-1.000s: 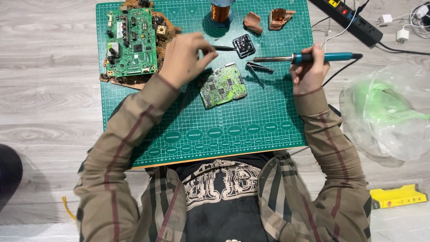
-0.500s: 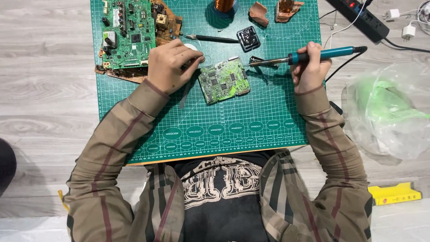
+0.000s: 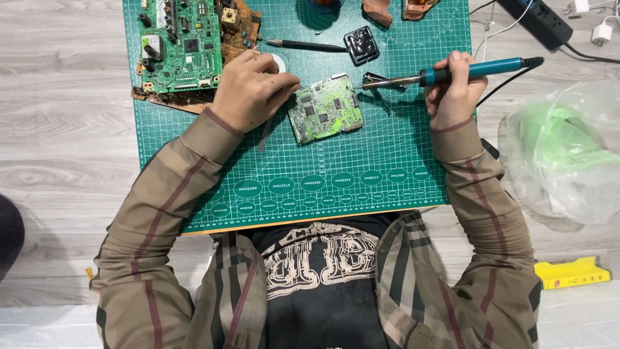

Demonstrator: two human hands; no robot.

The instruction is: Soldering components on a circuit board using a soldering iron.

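The small green circuit board (image 3: 325, 108) lies tilted near the middle of the green cutting mat (image 3: 361, 171), between the person's two hands. In the head view, the left hand (image 3: 250, 90) rests on the mat just beside the board's left edge, its fingers curled and pressed together, the fingertips touching or nearly touching the board's upper left corner; a white roll of tape (image 3: 279, 63) peeks out from behind the knuckles. Whether that hand pinches anything cannot be told. The right hand (image 3: 454, 97) is closed around the teal handle of a soldering iron (image 3: 445, 73), which lies nearly level, its metal tip pointing left and ending just above the board's upper right corner, close to it. A black cable runs from the iron's back end off to the right.

At the mat's upper left sits a larger green circuit board (image 3: 183, 44) stacked on brown boards. A black pen-like tool (image 3: 307, 45) and a small black square part (image 3: 361, 45) lie above the small board. To the right, off the mat, lie a clear plastic bag with green contents (image 3: 562, 152), a black power strip (image 3: 536, 22) and a yellow tool (image 3: 571, 273) on the wooden floor.
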